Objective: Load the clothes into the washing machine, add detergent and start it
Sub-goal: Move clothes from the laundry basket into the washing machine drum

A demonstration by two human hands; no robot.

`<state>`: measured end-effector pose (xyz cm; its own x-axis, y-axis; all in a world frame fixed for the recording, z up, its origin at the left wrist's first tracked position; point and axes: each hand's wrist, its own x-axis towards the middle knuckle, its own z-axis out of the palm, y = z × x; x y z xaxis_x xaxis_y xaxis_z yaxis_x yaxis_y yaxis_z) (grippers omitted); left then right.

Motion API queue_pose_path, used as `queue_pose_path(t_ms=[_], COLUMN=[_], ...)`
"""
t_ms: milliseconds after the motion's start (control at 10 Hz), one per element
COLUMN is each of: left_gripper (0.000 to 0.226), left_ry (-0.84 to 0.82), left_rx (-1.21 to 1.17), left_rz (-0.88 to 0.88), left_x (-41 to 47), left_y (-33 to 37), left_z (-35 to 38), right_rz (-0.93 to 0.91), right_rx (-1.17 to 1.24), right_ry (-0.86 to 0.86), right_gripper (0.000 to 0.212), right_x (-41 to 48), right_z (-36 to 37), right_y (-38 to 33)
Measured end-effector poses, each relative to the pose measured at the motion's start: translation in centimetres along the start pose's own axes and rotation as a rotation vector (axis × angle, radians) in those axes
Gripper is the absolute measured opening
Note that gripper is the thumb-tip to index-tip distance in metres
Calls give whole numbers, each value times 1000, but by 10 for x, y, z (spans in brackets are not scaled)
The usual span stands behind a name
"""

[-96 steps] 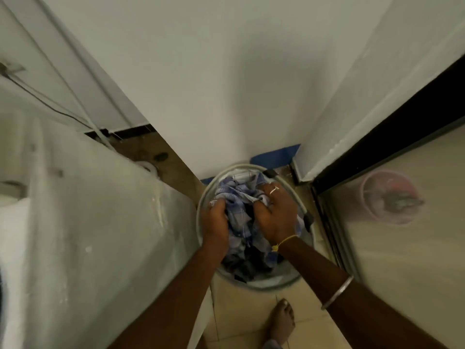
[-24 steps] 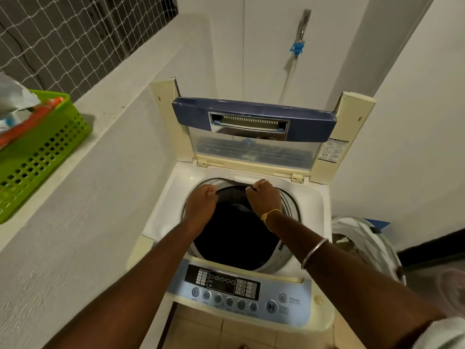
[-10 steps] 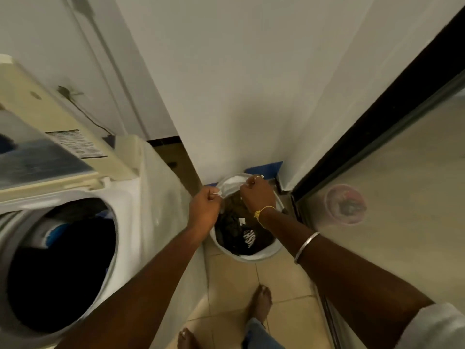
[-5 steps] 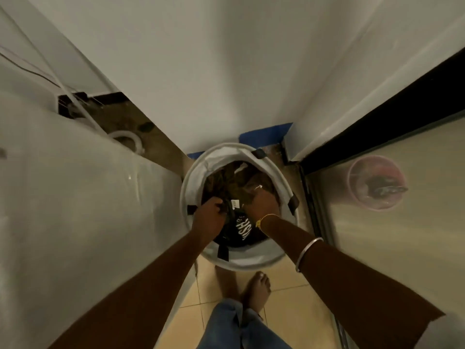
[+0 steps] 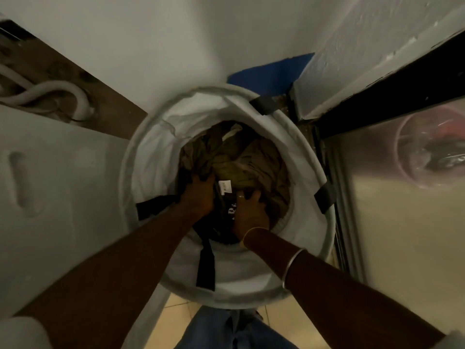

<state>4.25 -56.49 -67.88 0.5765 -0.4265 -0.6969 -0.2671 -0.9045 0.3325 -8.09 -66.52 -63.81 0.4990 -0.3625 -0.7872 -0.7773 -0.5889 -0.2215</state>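
Observation:
A round white fabric laundry basket [image 5: 156, 152] with black straps stands on the floor below me. Inside lies a heap of clothes: olive-brown garments [image 5: 241, 159] at the back and a black garment with white lettering [image 5: 226, 210] in front. My left hand [image 5: 198, 195] is deep in the basket, fingers closed on the dark and olive cloth. Beside it, my right hand [image 5: 251, 210] presses into the pile with its fingers dug into the clothes. The white side wall of the washing machine [image 5: 50, 185] fills the left; its opening is out of view.
A grey drain hose [image 5: 57, 94] curls on the floor behind the machine. A white wall stands ahead, with a blue patch [image 5: 266, 74] at its foot. A dark door frame [image 5: 390, 96] and glass door with a pink tub [image 5: 427, 149] behind it close off the right.
My view has dropped closer over the basket. Both hands have sunk deeper into the clothes and closed on them. Earlier I put a load into the machine's drum.

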Motion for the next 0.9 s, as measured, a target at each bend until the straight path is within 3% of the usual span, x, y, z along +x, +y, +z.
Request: queue_pose_path(t_ms=[100, 200, 300, 400, 500, 600, 700, 800, 900], left_gripper=[40, 43, 29, 24, 60, 38, 7, 7, 38], left_ry=[25, 9, -81, -76, 604, 222, 27, 80, 98], left_rx=[119, 26, 35, -61, -86, -280, -356, -422, -600], left_rz=[191, 189, 49, -437, -1274, -904, -317, -136, -7], left_x=[2, -13, -66, -96, -83, -138, -235, -275, -326], left_y=[-9, -6, 29, 35, 42, 47, 100, 113, 130], left_z=[9, 0, -55, -69, -97, -147, -243, -280, -329], right_rz=[-91, -106, -81, -92, -135, -149, -213, -260, -353], right_rx=[0, 34, 171, 230, 240, 257, 345, 397, 467], right_ry=[29, 48, 85, 136, 209, 226, 286, 337, 434], right_gripper=[42, 34, 40, 40, 37, 37, 23, 7, 13], right_x=[5, -8, -48, -77, -127, -163, -221, -265, -329], right_z=[-12, -27, -54, -76, -122, -151, -194, -222, -257], right_y=[12, 9, -15, -37, -70, -85, -104, -116, -131])
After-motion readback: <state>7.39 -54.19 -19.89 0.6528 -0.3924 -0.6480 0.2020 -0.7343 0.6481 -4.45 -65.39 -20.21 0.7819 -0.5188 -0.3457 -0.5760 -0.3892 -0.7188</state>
